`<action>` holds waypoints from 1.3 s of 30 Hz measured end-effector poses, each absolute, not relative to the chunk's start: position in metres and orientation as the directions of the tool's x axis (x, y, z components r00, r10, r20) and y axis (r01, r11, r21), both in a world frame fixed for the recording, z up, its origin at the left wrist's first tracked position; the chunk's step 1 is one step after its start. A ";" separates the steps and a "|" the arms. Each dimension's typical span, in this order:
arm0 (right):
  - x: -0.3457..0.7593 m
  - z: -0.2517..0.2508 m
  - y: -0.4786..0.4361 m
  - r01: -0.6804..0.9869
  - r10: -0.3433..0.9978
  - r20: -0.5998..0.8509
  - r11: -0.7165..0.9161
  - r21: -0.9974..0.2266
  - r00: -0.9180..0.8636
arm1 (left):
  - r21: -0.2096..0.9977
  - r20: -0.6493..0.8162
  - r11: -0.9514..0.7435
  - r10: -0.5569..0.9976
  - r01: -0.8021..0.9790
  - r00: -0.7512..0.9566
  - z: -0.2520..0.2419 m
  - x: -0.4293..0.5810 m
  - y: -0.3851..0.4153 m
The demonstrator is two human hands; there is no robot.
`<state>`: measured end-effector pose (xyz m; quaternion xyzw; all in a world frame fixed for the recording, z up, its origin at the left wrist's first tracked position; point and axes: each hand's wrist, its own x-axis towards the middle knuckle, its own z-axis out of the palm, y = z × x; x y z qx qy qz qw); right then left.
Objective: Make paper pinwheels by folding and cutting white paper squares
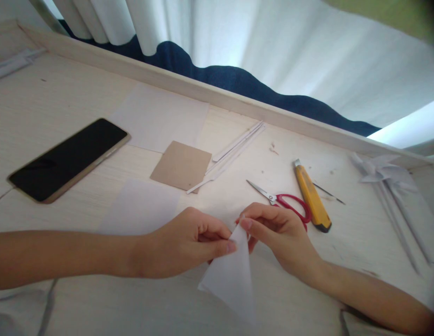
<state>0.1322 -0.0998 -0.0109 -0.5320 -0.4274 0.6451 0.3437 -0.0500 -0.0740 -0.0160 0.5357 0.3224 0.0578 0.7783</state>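
Between my two hands hangs a folded piece of white paper (232, 277), roughly a triangle with its point at the top. My left hand (188, 242) pinches its left edge between thumb and fingers, just below the tip. At the top corner my right hand (278, 238) grips the paper with thumb and forefinger. The other fingertips of both hands are partly hidden behind the paper. Just beyond my right hand lie red-handled scissors (290, 205), their near handle partly covered by it. A yellow box cutter (312, 196) rests beside the scissors.
A smartphone (69, 158) lies at the left. Paper sheets (167, 114), a brown cardboard square (183, 165) and thin paper strips (234, 149) are in the middle. A thin metal needle-like tool (329, 192) and paper pinwheels (381, 170) on sticks lie right. A raised ledge (217, 98) borders the table.
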 end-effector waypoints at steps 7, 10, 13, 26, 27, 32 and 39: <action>0.134 -0.015 -0.101 -0.024 0.907 -0.366 -0.378 -0.925 -0.207 | 0.872 -0.449 0.393 0.397 0.294 0.801 -0.011 -0.050 -0.071; 0.134 -0.018 -0.102 -0.100 0.908 -0.360 -0.387 -0.917 -0.214 | 0.872 -0.454 0.380 0.389 0.309 0.802 -0.009 -0.051 -0.070; 0.134 -0.020 -0.103 -0.176 0.912 -0.347 -0.386 -0.905 -0.218 | 0.862 -0.464 0.396 0.362 0.318 0.809 -0.009 -0.051 -0.071; 0.137 -0.018 -0.097 -0.155 0.864 -0.424 -0.474 -0.867 -0.274 | 0.823 -0.489 0.506 0.403 0.257 0.773 -0.011 -0.048 -0.069; 0.136 -0.019 -0.097 -0.141 0.864 -0.430 -0.475 -0.868 -0.262 | 0.823 -0.494 0.502 0.399 0.267 0.772 -0.011 -0.048 -0.069; 0.134 -0.022 -0.096 -0.109 0.875 -0.425 -0.458 -0.882 -0.231 | 0.825 -0.495 0.488 0.382 0.284 0.781 -0.011 -0.049 -0.069; 0.133 -0.016 -0.098 -0.048 0.924 -0.343 -0.355 -0.934 -0.170 | 0.826 -0.474 0.506 0.384 0.249 0.793 -0.013 -0.049 -0.068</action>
